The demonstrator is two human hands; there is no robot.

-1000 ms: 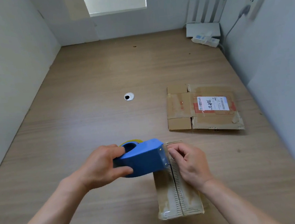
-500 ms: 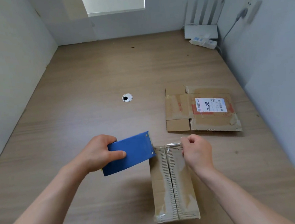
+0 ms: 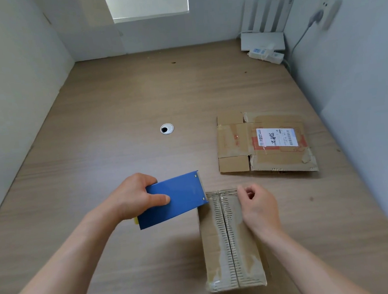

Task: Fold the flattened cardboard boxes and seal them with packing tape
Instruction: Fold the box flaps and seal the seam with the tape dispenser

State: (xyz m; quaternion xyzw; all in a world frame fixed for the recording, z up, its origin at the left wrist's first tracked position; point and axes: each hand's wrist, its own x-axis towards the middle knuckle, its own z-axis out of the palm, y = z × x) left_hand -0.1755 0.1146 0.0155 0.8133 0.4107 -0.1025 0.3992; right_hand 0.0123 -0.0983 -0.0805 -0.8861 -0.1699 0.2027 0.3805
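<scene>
So here's the setup: the left hand [image 3: 132,198] has a solid grip on the blue tape dispenser [image 3: 176,199], fingers [image 3: 144,180] curled over its far edge and the thumb pressed flat on its broad face. The dispenser is tilted, and its metal-riveted end sits right at the far left corner of the folded cardboard box [image 3: 231,248]. A tiny sliver of yellow pokes out at the dispenser's near corner.

The folded box lies on the tabletop [image 3: 94,131], close to the person and a bit right of centre, long side running away from the camera. Its two top flaps meet in a seam down the middle, with shiny clear tape and scuffed patches around the near end.

The right hand [image 3: 259,207] is over the box's far right corner. Its fingers are curled in with thumb and index close together, but I honestly can't tell if they're pinching clear tape or nothing at all.

Further back on the right lies a flattened cardboard box [image 3: 234,143], flat on the tabletop, with a white shipping label [image 3: 277,136] on it. A round cable grommet [image 3: 167,128] sits mid-table. In the far right corner there's a white router [image 3: 262,40] with a power strip [image 3: 265,54] just in front.
</scene>
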